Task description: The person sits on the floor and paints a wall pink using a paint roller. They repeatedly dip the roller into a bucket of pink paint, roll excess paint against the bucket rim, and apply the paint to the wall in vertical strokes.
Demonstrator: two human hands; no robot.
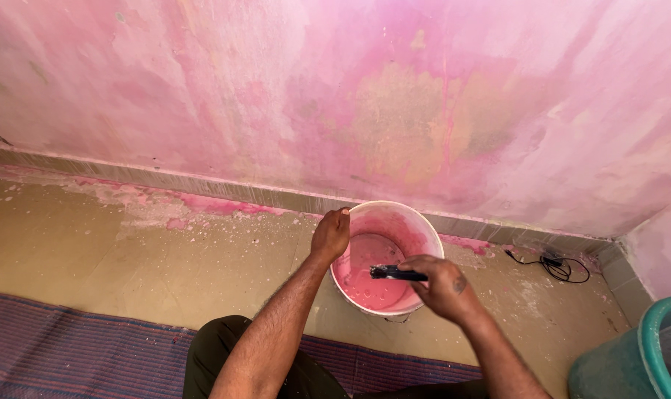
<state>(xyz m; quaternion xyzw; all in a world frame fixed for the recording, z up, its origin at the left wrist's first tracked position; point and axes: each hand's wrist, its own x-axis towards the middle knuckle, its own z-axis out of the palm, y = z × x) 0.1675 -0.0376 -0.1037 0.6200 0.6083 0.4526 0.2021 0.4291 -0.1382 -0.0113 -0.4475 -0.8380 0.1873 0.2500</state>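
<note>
Your left hand point(330, 234) grips the rim of the white paint bucket point(424, 229) by the pink wall point(335, 96); your right hand point(444, 284) is clamped on a dark brush point(394, 273) held over the pink paint point(368, 284).

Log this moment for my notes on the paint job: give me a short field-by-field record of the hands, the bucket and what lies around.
left hand: grips the rim of the bucket
right hand: holds a dark brush over the bucket's mouth
bucket: white, on the floor by the wall, with pink paint inside
wall: patchy pink
floor: tan, flecked with pink near the skirting
mat: striped, under the person
teal tub: at lower right
black cable: in the corner
</note>
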